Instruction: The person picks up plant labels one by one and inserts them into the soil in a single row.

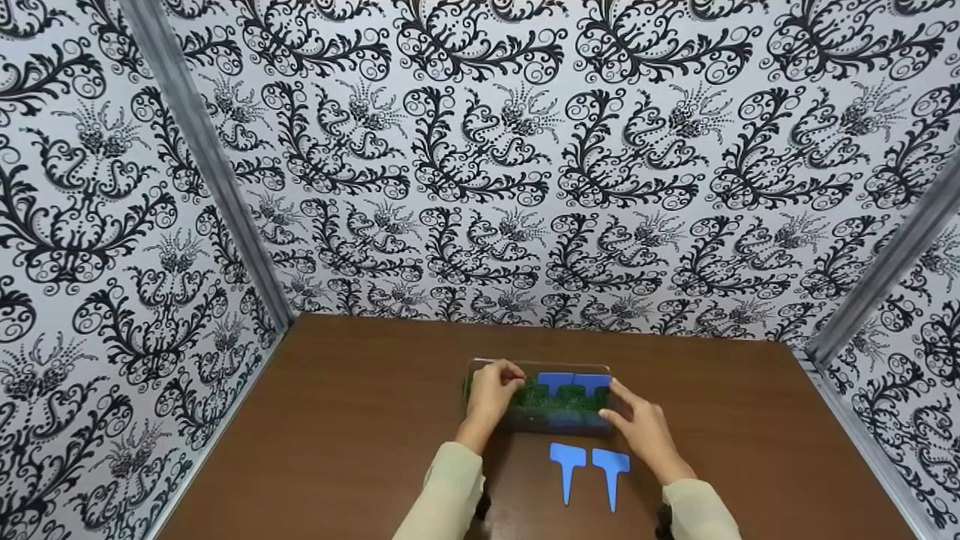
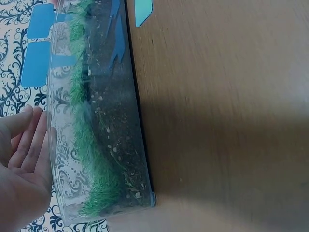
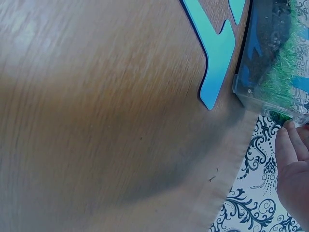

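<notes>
A clear plastic container (image 1: 525,424) holds green grass (image 2: 89,135) above dark soil with pale pebbles (image 2: 113,130). Two blue T-shaped plant labels (image 1: 556,382) (image 1: 593,384) stand in the grass toward its right end, their stems showing through the wall. Over the container's left part is my left hand (image 1: 491,391), fingers relaxed; the left wrist view shows nothing in its palm. My right hand (image 1: 643,429) grips the container's right end between thumb and fingers. In the right wrist view the fingertips (image 3: 288,126) meet that end and the thumb is hidden.
Two more blue plant labels (image 1: 568,459) (image 1: 611,465) lie flat on the brown wooden table (image 1: 337,435), just in front of the container. Black-and-white patterned walls (image 1: 480,172) with grey corner posts (image 1: 217,165) enclose the table's back and sides.
</notes>
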{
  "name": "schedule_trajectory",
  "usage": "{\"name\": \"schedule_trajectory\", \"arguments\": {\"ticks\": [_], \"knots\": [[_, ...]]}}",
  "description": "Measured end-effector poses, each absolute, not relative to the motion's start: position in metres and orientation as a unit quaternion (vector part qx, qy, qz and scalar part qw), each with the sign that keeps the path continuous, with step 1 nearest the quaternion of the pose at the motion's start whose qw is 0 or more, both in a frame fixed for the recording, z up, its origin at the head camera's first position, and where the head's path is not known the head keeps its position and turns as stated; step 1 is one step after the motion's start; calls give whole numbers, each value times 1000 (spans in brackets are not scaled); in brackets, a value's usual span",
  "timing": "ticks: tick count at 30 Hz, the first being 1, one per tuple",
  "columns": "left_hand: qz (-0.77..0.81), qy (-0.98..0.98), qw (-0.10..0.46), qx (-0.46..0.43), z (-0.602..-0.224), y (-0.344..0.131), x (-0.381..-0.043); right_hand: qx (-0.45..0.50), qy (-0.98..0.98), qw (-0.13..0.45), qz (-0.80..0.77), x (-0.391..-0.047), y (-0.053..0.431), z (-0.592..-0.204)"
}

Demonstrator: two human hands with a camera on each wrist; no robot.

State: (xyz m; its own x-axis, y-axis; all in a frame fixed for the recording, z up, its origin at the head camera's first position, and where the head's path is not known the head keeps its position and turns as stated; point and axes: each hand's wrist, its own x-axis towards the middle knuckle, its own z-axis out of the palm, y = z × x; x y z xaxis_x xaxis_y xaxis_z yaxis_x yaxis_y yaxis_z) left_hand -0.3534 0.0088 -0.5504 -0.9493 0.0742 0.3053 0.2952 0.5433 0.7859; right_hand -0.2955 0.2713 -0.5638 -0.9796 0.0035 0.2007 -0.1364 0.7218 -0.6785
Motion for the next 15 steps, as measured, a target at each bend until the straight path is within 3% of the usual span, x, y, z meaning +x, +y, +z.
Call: {"name": "schedule_trajectory", "arguments": {"ticks": [15], "knots": [[-486,-860,121,-98,-553,4,-345,32,-923,91,373,-295,271,-563]]}}
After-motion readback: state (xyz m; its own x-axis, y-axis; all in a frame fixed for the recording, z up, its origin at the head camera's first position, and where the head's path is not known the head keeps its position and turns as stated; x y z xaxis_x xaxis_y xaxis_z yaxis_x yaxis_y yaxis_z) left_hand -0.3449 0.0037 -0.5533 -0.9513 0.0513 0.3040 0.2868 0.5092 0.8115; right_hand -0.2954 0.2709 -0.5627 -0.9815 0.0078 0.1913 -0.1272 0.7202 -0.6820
